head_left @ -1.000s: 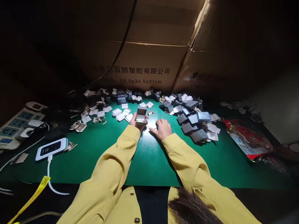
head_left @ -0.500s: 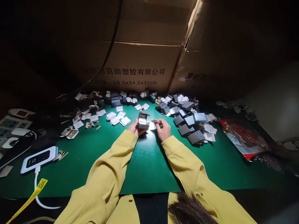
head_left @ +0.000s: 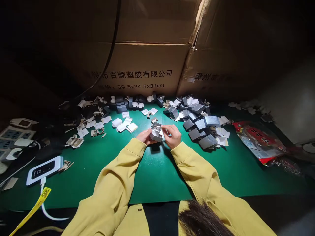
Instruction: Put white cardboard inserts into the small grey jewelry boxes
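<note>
A small dark grey cardboard box, tilted with its opening toward me, is gripped by my left hand from the left side. White shows inside the box. My right hand is at the box's right edge, thumb and fingers pinched. A thin pale card piece runs from those fingertips into the opening; most of it is hidden. Right of my hands, a heap of similar grey boxes lies with white cards among them. Beyond my left hand are loose white folded cards.
Large brown cartons stand behind the green table mat. At left lie torn cardboard scraps, a white device with a cable, and a power strip. A red and clear plastic bag lies at right.
The right hand has brought the card piece leftward to the box's opening. My left hand has tilted the box and moved it slightly right and nearer. The view has shifted slightly.
</note>
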`<state>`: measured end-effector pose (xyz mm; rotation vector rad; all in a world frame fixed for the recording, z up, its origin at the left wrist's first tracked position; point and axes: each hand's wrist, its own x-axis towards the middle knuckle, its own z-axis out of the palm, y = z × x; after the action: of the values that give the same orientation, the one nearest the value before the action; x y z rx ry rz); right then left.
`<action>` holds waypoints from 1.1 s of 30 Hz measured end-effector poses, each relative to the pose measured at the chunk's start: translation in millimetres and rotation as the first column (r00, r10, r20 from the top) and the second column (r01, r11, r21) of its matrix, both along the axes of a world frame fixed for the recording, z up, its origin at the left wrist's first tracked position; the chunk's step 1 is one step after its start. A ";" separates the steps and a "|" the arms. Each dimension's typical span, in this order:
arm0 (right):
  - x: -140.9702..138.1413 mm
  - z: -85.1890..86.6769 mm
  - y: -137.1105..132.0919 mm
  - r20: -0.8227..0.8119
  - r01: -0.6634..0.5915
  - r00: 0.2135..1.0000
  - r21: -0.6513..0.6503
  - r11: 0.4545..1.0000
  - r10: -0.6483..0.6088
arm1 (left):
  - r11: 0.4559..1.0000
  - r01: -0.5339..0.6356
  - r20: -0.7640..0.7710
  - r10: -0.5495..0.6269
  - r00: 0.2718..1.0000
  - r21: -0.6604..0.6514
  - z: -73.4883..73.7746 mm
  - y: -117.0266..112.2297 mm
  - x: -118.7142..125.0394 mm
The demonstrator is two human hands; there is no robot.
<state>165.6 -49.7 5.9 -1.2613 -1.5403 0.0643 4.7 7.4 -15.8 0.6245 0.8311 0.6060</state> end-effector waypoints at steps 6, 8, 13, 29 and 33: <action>0.5 -4.9 3.2 0.065 -0.002 0.998 -0.023 1.000 0.004 | 0.999 0.022 0.013 -0.023 1.000 0.033 2.7 -2.9 0.2; 0.3 -5.4 3.6 0.088 0.007 0.996 -0.073 0.997 0.000 | 0.999 0.024 0.011 -0.025 1.000 0.041 6.8 -4.5 -0.1; 1.3 -7.4 5.2 0.096 -0.017 0.995 -0.155 0.988 0.033 | 0.998 0.045 0.010 -0.045 0.999 0.041 13.0 -6.9 0.5; -3.4 -6.3 6.1 -0.024 0.118 0.992 -0.126 0.985 -0.122 | 0.991 0.113 -0.055 -0.110 0.992 0.067 14.7 -7.5 1.9; -5.8 -3.7 5.7 -0.120 0.106 0.984 -0.178 0.978 -0.128 | 0.988 0.129 -0.054 -0.124 0.991 0.090 10.7 -7.0 0.2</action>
<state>159.8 -44.0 2.3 -1.4523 -1.3669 0.2029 5.0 0.4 -5.1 0.7741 0.8050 0.5177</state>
